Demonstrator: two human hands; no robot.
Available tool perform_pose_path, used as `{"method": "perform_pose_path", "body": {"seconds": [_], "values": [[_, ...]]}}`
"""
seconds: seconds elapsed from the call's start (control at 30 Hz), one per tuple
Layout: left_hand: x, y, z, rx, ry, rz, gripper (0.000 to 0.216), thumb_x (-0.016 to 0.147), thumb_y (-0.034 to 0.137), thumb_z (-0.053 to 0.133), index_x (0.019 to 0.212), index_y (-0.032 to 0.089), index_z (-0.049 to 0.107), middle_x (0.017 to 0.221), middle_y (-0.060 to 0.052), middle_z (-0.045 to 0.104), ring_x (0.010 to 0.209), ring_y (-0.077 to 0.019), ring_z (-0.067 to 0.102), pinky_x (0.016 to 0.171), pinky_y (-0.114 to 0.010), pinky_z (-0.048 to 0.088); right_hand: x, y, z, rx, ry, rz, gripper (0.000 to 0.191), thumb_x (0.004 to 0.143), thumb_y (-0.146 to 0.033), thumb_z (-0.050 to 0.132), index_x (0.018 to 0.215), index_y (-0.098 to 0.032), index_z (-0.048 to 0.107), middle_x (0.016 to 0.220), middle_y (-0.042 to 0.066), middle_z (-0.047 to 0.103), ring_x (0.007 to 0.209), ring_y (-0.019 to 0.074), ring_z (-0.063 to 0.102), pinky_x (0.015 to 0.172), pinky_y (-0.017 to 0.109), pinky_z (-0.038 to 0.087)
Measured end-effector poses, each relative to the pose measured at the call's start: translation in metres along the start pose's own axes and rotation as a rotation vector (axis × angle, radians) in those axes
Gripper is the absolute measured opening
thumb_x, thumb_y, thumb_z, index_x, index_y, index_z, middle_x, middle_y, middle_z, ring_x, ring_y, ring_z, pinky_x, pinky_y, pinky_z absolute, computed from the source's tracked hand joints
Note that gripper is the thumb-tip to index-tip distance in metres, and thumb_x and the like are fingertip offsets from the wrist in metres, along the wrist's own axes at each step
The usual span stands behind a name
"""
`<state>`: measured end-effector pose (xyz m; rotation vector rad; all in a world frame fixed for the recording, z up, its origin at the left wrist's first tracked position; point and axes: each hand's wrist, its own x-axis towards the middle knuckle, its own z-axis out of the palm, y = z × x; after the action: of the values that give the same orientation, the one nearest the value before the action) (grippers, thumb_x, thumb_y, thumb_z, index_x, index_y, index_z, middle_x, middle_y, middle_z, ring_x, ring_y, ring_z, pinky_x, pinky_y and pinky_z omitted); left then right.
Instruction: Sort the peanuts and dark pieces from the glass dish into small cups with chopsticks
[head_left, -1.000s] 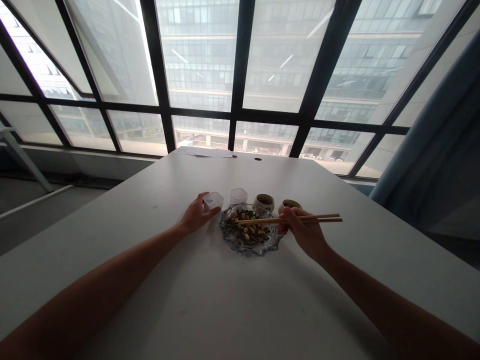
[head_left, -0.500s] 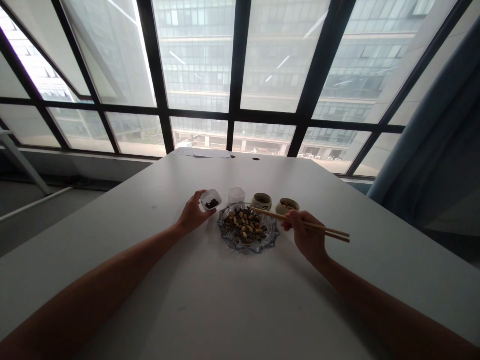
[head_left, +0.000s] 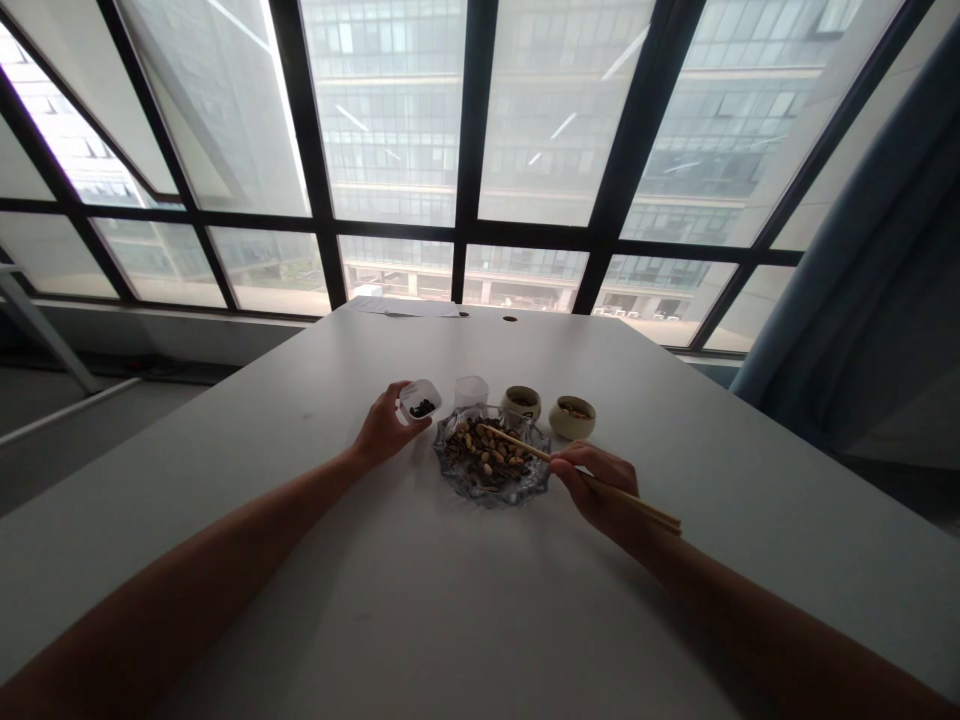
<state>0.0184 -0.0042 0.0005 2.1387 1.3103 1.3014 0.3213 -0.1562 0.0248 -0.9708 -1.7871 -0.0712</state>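
Looks partway: see dark pieces [head_left: 423, 408] in clear cup [head_left: 420, 390], small contents in right-hand pot [head_left: 572, 427]. Leaves plenty of mixed nuts and seeds [head_left: 491, 462] in glass bowl [head_left: 491, 496], mid-desk [head_left: 420, 600], well in from both side edges. Holding tilted cup in left hand [head_left: 382, 428], thumb and fingers around it. Gripping chopsticks [head_left: 519, 444] in right hand [head_left: 606, 466], tips close together at heap; can't tell whether pinching anything.

A person's bare left arm [head_left: 232, 555] and right arm [head_left: 765, 620] stretch forward from the lower corners of view, angling inward. The left hand [head_left: 382, 428] curves into a C-shaped grip, its thumb [head_left: 417, 427] nearer the viewer than its fingers [head_left: 391, 395]; the right hand [head_left: 596, 482], back uppermost, pinches with fingertips pointing leftward.
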Motion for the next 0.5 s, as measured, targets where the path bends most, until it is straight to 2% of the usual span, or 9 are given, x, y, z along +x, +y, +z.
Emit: {"method": "perform_pose_path", "body": {"seconds": [0.17,0.27,0.4,0.5], "values": [[-0.001,0.001,-0.002,-0.016,-0.015,0.080,0.062,0.070,0.029,0.073,0.127,0.020,0.051,0.134,-0.012,0.063,0.118,-0.0276,0.062,0.102,-0.046,0.049,-0.003,-0.002,0.008,0.101,0.119,0.296,0.036,0.094,-0.048,0.059,0.070,-0.021,0.066,0.058,0.003,0.069,0.050,0.0158,0.064,0.049,0.026,0.051],[-0.001,0.002,-0.003,-0.062,-0.015,0.146,0.061,0.071,0.025,0.070,0.129,0.019,0.050,0.142,-0.014,0.058,0.126,-0.0271,0.058,0.108,-0.046,0.046,-0.004,0.002,0.013,0.192,0.176,0.400,0.037,0.092,-0.051,0.061,0.071,-0.021,0.066,0.058,0.003,0.069,0.053,0.0168,0.065,0.051,0.027,0.053],[-0.001,0.001,-0.002,-0.088,-0.012,0.142,0.063,0.071,0.025,0.070,0.130,0.020,0.050,0.143,-0.014,0.057,0.128,-0.0267,0.057,0.109,-0.044,0.045,0.000,0.003,0.013,0.225,0.211,0.403,0.036,0.092,-0.051,0.061,0.073,-0.021,0.066,0.059,0.004,0.070,0.053,0.0174,0.065,0.051,0.029,0.054],[0.000,0.000,0.000,-0.085,-0.012,0.103,0.064,0.070,0.031,0.073,0.128,0.020,0.050,0.137,-0.013,0.061,0.123,-0.0270,0.061,0.104,-0.043,0.049,0.011,-0.007,0.009,0.151,0.180,0.309,0.033,0.093,-0.049,0.060,0.074,-0.022,0.066,0.059,0.003,0.070,0.052,0.0176,0.066,0.052,0.030,0.054]]}}
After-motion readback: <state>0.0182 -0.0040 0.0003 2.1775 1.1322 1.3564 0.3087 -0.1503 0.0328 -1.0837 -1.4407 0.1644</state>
